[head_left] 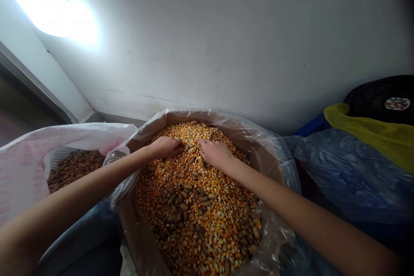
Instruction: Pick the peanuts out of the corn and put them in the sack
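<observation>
Shelled corn kernels [223,213] fill a large plastic-lined bag, with unshelled peanuts [184,207] scattered and clustered among them. At the far part of the heap, my left hand [166,146] rests on the surface, its fingers curled down and closed. What it holds, if anything, is hidden beneath it. Just to its right, a small gap apart, my right hand [215,153] touches the kernels with fingers bent and closed. Whatever lies under those fingers cannot be made out. Several peanuts lie close around both hands.
A white printed sack [22,159] of peanuts [76,166] stands at left. Clear plastic liner [291,168] folds over the corn bag's rim. At right are a bluish plastic bag [352,172], yellow mesh [381,133] and a black round fan-like object [381,95]. A wall [226,43] rises behind.
</observation>
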Tool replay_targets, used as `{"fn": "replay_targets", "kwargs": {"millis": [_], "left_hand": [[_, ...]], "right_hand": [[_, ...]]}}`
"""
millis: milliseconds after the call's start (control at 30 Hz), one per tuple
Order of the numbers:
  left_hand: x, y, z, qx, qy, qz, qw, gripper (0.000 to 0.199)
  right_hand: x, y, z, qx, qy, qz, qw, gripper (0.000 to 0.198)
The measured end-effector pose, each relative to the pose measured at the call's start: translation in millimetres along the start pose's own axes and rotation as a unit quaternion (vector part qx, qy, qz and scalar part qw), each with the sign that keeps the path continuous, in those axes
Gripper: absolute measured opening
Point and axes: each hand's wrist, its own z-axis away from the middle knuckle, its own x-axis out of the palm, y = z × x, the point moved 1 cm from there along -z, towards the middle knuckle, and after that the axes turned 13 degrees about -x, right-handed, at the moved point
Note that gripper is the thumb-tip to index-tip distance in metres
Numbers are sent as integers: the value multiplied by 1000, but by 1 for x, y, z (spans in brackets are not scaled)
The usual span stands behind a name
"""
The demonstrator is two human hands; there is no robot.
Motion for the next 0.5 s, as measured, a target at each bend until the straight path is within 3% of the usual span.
{"fn": "replay_targets", "kwargs": {"millis": [100, 133, 200, 267, 333, 400, 433, 500], "left_hand": [[-4, -1, -3, -61, -55, 142, 986, 20], [-5, -2, -4, -87, -88, 221, 967, 21], [-9, -3, -5, -132, -164, 398, 893, 22], [-12, -3, -6, -149, -218, 551, 792, 18], [-15, -2, -6, -144, -237, 645, 712, 10], [-16, 0, -5, -139, -243, 682, 676, 6], [-16, 1, -5, -140, -246, 686, 670, 9], [-14, 5, -3, -152, -242, 679, 677, 17]], "right_hand": [[-1, 9, -1, 16, 31, -86, 996, 17], [-4, 13, -1, 25, 49, -145, 988, 17], [-9, 24, -2, 45, 74, -321, 943, 20], [-14, 32, -1, 54, 88, -539, 836, 23], [-17, 38, 2, 50, 98, -715, 691, 19], [-19, 41, 6, 46, 103, -808, 579, 13], [-19, 42, 7, 46, 101, -830, 546, 12], [-18, 43, 10, 45, 99, -848, 519, 14]]}}
